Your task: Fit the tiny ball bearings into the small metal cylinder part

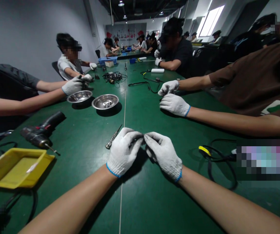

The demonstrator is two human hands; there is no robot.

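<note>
My left hand (123, 150) and my right hand (163, 153), both in white knit gloves with blue cuffs, meet fingertip to fingertip above the green table (88, 182). Both hands are closed in a pinch. Whatever lies between the fingertips is hidden or too small to name; the glove tips look dark there. Just beyond my left hand a small screwdriver (112, 139) lies on the table, its thin shaft pointing away from me.
At left are a power drill (39, 133) and a yellow tray (35, 174). Two metal bowls (105, 107) stand farther off, one holding small metal parts. Gloved co-workers sit along both sides. A cable tangle (115, 77) lies ahead; a black cable (210, 172) loops at right.
</note>
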